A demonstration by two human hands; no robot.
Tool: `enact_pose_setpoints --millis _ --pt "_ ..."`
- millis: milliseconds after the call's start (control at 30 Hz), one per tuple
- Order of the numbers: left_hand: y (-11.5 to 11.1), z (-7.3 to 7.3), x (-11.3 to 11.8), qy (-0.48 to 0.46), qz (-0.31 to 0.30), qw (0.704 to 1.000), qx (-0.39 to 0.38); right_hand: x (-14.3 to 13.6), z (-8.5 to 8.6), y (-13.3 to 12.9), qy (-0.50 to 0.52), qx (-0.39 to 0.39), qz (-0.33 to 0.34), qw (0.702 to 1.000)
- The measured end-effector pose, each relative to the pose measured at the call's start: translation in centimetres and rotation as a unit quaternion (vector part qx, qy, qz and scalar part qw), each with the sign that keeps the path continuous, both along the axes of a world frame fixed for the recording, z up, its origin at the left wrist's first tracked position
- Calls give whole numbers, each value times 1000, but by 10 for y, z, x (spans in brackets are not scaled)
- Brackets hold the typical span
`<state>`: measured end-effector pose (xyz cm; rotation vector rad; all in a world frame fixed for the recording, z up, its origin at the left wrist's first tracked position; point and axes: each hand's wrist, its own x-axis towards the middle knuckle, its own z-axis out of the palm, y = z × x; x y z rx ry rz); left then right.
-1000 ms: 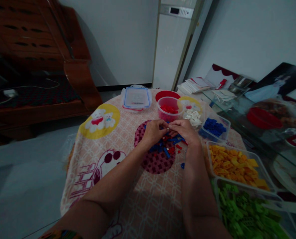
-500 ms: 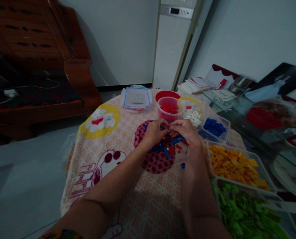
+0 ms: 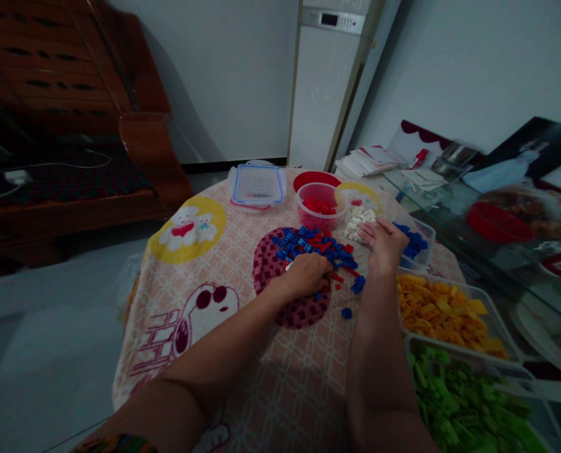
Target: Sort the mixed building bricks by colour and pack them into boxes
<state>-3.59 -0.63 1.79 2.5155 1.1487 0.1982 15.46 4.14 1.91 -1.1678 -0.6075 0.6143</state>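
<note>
Two bare hands work over a round table draped in a cartoon-print cloth (image 3: 199,264). Going left to right, we note first a yellow patch with bear figures (image 3: 186,228) on the cloth, then a clear lid with blue and red rim (image 3: 257,185) lying flat at the far edge. Next comes the loose pile of blue and red bricks (image 3: 315,245), spread over a dark red checked circle at the table's middle. Our left hand (image 3: 307,275) rests palm down on the near edge of that pile, fingers curled under; we cannot tell whether they pinch a brick. Behind the pile stands a clear round tub of red bricks (image 3: 320,207), with a red lid (image 3: 315,178) just behind it. A few stray blue bricks (image 3: 357,285) lie between our two forearms. Our right hand (image 3: 383,244) is raised just right of the pile, fingers loosely spread, fingertips at a heap of white bricks (image 3: 358,221); nothing shows gripped in it. Partly behind that hand sits a tub of blue bricks (image 3: 417,243). Nearer along the right edge we record a tub of orange bricks (image 3: 445,311), then a tub of green bricks (image 3: 469,402).
</note>
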Motion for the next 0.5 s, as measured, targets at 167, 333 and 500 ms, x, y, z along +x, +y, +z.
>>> enact_pose_setpoints --millis 167,333,500 --pt "2 -4 -2 4 -6 1000 -3 1 -3 2 1 14 -26 1000" --pt "3 -4 -4 6 -22 1000 -2 3 -6 4 -10 12 -25 1000" --pt "2 -3 -3 -8 -21 1000 -14 5 -11 7 -41 7 -47 998"
